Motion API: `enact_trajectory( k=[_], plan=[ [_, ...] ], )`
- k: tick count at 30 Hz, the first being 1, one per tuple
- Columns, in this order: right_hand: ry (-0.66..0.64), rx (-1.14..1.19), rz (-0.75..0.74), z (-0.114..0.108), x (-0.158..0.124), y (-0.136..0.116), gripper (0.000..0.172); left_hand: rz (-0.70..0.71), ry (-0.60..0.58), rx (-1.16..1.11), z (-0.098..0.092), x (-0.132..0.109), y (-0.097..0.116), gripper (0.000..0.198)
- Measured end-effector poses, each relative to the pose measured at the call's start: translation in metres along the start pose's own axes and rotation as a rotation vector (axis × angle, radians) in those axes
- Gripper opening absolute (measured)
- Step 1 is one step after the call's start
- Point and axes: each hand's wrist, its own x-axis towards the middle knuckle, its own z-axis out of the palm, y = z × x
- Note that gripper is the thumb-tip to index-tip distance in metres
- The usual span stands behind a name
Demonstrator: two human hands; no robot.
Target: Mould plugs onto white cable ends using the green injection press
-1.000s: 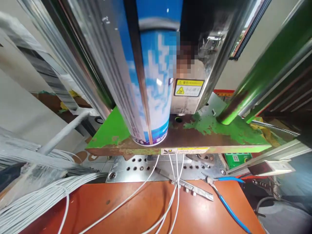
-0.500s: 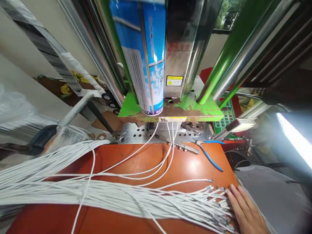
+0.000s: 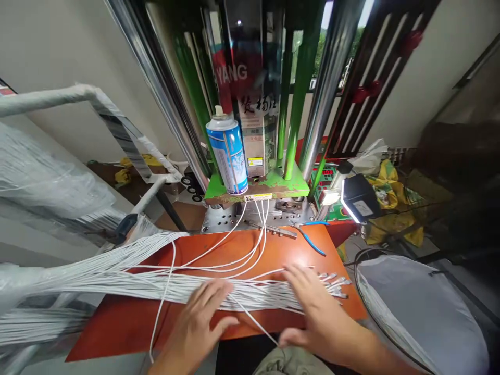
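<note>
A thick bundle of white cables [image 3: 258, 298] lies across the orange-brown tabletop [image 3: 128, 328], its metal-tipped ends fanned out on the right. My left hand [image 3: 197, 320] is open, fingertips on or just above the middle of the bundle, thumb apart. Further right, my right hand [image 3: 316, 307] is also open, its spread fingers over the bundle near the tips. Whether either palm presses on the cables, I cannot tell. Several single cables run from the bundle up into the press beneath its green plate [image 3: 289, 188]. One loose cable passes between my hands.
Blue-handled pliers [image 3: 312, 245] and a metal bar [image 3: 277, 230] lie at the table's back edge. A spray can [image 3: 228, 156] stands on the green plate. To the right are a lamp [image 3: 359, 200] and a grey-white covered round container [image 3: 417, 307]. A wrapped frame [image 3: 117, 125] stands left.
The view has drawn back and shows more of the room. My left hand has come into view over the bundle. My right hand has moved from beside the cable tips onto or over the bundle.
</note>
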Motion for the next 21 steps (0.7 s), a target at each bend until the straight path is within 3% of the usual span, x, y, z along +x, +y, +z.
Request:
enact_trajectory(
  k=[2, 4, 7, 10, 15, 18, 21],
  plan=[
    [-0.034, 0.076, -0.009, 0.02, 0.041, -0.026, 0.106, 0.074, -0.045, 0.128, -0.005, 0.032, -0.009, 0.032],
    [-0.044, 0.038, 0.007, 0.038, 0.073, -0.042, 0.092, 0.112, -0.124, 0.139, 0.001, 0.053, -0.017, 0.01],
    [-0.117, -0.007, 0.029, 0.046, 0.097, -0.045, 0.054, 0.119, -0.054, 0.103, 0.022, 0.064, -0.027, 0.033],
    [-0.227, 0.011, 0.026, 0.03, 0.099, -0.037, 0.021, 0.084, 0.056, 0.04, 0.038, 0.06, -0.031, 0.04],
    [-0.331, 0.154, -0.022, -0.003, 0.101, -0.024, 0.025, 0.049, 0.106, -0.046, 0.035, 0.059, -0.018, 0.038],
    [-0.334, 0.071, -0.021, -0.01, 0.108, -0.024, 0.015, 0.132, 0.119, 0.009, 0.028, 0.064, -0.008, 0.031],
    [-0.278, 0.01, 0.02, -0.019, 0.11, -0.028, 0.024, 0.26, 0.202, 0.14, 0.02, 0.07, 0.005, 0.021]
  ],
)
